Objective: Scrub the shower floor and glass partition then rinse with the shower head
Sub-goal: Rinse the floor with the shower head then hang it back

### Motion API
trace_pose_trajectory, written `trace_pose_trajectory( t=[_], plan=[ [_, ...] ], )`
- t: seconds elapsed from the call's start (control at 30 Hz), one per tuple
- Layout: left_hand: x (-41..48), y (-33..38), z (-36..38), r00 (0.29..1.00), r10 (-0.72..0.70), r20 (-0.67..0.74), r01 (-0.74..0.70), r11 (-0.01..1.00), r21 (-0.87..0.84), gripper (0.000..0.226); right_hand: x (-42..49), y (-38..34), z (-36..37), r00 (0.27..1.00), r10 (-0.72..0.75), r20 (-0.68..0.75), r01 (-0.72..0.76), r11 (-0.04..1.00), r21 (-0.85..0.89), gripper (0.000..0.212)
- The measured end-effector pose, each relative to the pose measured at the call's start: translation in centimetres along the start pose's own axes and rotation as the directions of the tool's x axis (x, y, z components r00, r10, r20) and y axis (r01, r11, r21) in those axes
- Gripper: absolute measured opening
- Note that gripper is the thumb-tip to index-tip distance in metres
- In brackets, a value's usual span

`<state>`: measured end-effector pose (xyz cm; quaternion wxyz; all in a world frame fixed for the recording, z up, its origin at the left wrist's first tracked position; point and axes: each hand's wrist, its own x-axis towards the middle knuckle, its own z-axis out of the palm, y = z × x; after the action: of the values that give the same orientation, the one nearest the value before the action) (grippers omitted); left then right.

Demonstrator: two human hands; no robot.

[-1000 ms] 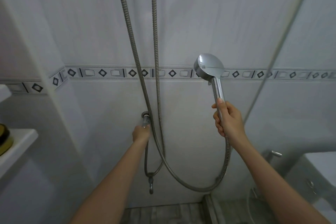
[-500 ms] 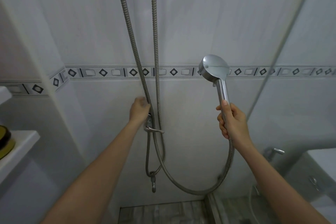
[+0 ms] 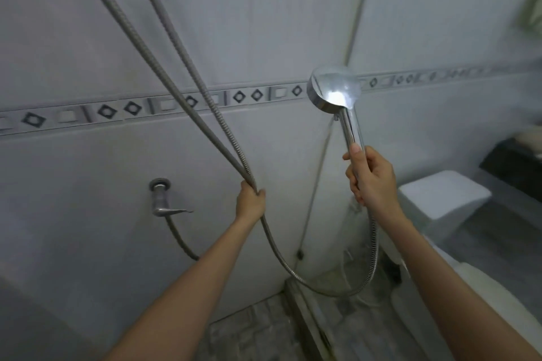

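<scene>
head view, nearest first: your left hand (image 3: 250, 199) is curled round two strands of the metal hose (image 3: 205, 91), bunching them just right of the wall tap (image 3: 159, 199). your right hand (image 3: 372, 182) grips the handle of the shower head (image 3: 334, 88), which stands upright, face turned away from you toward the tiled wall. no water shows.

what could go wrong: the hose hangs from the handle in a low loop that reaches the raised kerb (image 3: 305, 311) at the edge of the shower floor (image 3: 258, 328). swing the head hard and that loop may catch on the kerb, or the strands in your left hand may pull taut and jerk the head out of aim. open the tap with the head pointed as it is and the spray would likely bounce off the wall at you. a wet chrome handle could also slip.

around you: the glass partition (image 3: 315, 184) rises from the kerb, its edge passing just behind the shower head. beyond it sits a toilet (image 3: 440, 196), near enough to catch stray spray. a patterned tile border (image 3: 132, 108) runs along the wall. to reach the tap lever, your left hand must first let go of the strands.
</scene>
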<state>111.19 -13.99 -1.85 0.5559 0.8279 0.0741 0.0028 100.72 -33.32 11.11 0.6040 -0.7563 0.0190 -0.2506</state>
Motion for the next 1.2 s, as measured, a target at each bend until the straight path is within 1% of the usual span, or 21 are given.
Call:
trace_pose_trajectory(
  t=[0.1,0.17,0.23,0.27,0.33,0.4,0.43,0.47,0.5,0.53,0.6,0.63,0.67,0.7,0.73,0.83,0.9,0.97,1.03,1.13,1.2],
  plan=[
    [-0.4,0.1,3.8,0.978,-0.156,-0.136,0.133,0.977,-0.165,0.039,-0.5,0.4,-2.4,0.999,0.003,-0.050,-0.005,0.999,-0.035,0.044],
    [-0.3,0.5,6.0,0.953,-0.221,-0.208,0.158,0.946,-0.282,0.054,-0.8,0.7,-3.9,0.996,0.000,-0.086,-0.004,0.999,-0.046,0.044],
    [-0.5,1.4,7.7,0.931,-0.281,-0.233,0.180,0.909,-0.377,0.074,-1.0,0.9,-5.2,0.994,-0.004,-0.113,-0.003,0.998,-0.056,0.044],
    [-0.6,2.0,8.4,0.923,-0.312,-0.224,0.204,0.892,-0.404,0.078,-1.1,1.0,-5.8,0.992,-0.003,-0.128,-0.005,0.998,-0.061,0.043],
    [-0.8,2.7,9.7,0.924,-0.336,-0.180,0.245,0.886,-0.395,0.072,-1.2,1.1,-6.6,0.988,-0.009,-0.156,-0.003,0.997,-0.075,0.042],
    [-0.8,2.8,11.0,0.966,-0.241,-0.088,0.207,0.935,-0.287,0.053,-1.2,1.3,-7.3,0.985,-0.024,-0.174,0.007,0.995,-0.095,0.041],
    [-0.9,2.7,11.4,0.986,-0.169,-0.007,0.163,0.961,-0.223,0.044,-1.2,1.4,-7.7,0.984,-0.029,-0.177,0.011,0.995,-0.100,0.041],
    [-1.1,2.5,11.8,0.990,-0.103,0.101,0.118,0.980,-0.159,0.038,-1.2,1.4,-7.9,0.983,-0.033,-0.179,0.015,0.995,-0.102,0.041],
    [-1.4,2.1,12.1,0.972,-0.058,0.230,0.080,0.993,-0.085,0.036,-1.2,1.4,-8.2,0.983,-0.038,-0.182,0.020,0.994,-0.103,0.041],
    [-1.9,1.8,12.3,0.930,-0.041,0.365,0.043,0.999,0.000,0.034,-1.1,1.4,-8.3,0.982,-0.044,-0.185,0.025,0.994,-0.105,0.041],
    [-3.2,1.2,12.3,0.805,-0.087,0.587,-0.031,0.982,0.188,0.026,-1.0,1.3,-8.6,0.980,-0.056,-0.191,0.035,0.993,-0.112,0.040],
    [-3.5,1.1,12.3,0.752,-0.119,0.649,-0.064,0.966,0.252,0.019,-0.8,1.2,-8.7,0.979,-0.062,-0.196,0.040,0.992,-0.116,0.040],
    [-3.7,1.0,12.2,0.725,-0.125,0.677,-0.088,0.959,0.270,0.016,-0.6,1.1,-8.8,0.977,-0.068,-0.201,0.044,0.992,-0.121,0.039],
    [-3.7,1.2,12.0,0.724,-0.107,0.681,-0.095,0.963,0.252,0.016,-0.5,1.0,-9.0,0.977,-0.076,-0.201,0.050,0.990,-0.129,0.039],
    [-3.6,1.7,11.7,0.742,-0.074,0.666,-0.087,0.975,0.206,0.016,-0.3,0.7,-9.2,0.976,-0.088,-0.198,0.061,0.989,-0.138,0.039],
    [-2.8,4.6,10.0,0.817,0.020,0.576,-0.008,1.000,-0.024,0.005,0.2,-0.1,-9.6,0.972,-0.107,-0.211,0.077,0.986,-0.146,0.040],
    [-2.1,7.3,8.0,0.854,0.081,0.514,0.019,0.982,-0.186,0.008,0.7,-1.0,-9.5,0.966,-0.122,-0.229,0.094,0.987,-0.131,0.041],
    [-1.6,10.9,5.3,0.880,0.145,0.451,-0.003,0.954,-0.301,0.008,1.6,-2.4,-9.4,0.956,-0.147,-0.255,0.123,0.987,-0.108,0.042],
    [-1.3,14.4,2.4,0.892,0.210,0.401,-0.038,0.917,-0.396,0.012,2.9,-4.1,-9.2,0.943,-0.164,-0.289,0.149,0.986,-0.072,0.041],
    [-1.3,18.8,-1.3,0.892,0.290,0.347,-0.092,0.867,-0.489,0.013,5.4,-6.9,-9.0,0.925,-0.204,-0.321,0.206,0.978,-0.029,0.034],
    [-1.5,21.4,-3.1,0.893,0.340,0.295,-0.144,0.837,-0.527,0.013,7.2,-9.1,-9.0,0.912,-0.239,-0.332,0.246,0.969,-0.021,0.035]
  ],
)
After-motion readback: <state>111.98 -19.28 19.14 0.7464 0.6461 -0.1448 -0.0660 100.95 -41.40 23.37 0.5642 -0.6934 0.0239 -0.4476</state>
